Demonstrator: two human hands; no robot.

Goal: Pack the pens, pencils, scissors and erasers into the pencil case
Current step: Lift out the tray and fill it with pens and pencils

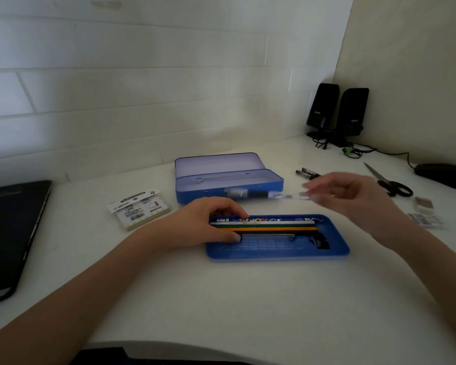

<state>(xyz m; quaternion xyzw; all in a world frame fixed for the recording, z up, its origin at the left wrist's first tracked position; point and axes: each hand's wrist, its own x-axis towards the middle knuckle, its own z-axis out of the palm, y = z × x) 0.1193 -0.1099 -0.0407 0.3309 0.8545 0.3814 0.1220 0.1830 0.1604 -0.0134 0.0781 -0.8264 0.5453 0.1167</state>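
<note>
Pencils (263,226): several, lying lengthwise in blue tray (277,252), left hand (208,222) clamped on their ends. Pen (284,196): clear, blurred, pinched in right hand (353,192). Open pencil case (229,184): just beyond both hands. Pens (307,173), scissors (390,181), erasers (424,212): on worktop (221,299) around right hand.

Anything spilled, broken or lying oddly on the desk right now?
Nothing stands out. Pencils lie parallel in the blue tray, the left hand steadying them; the right hand holds a clear pen. Scissors lie closed on the desk.
</note>
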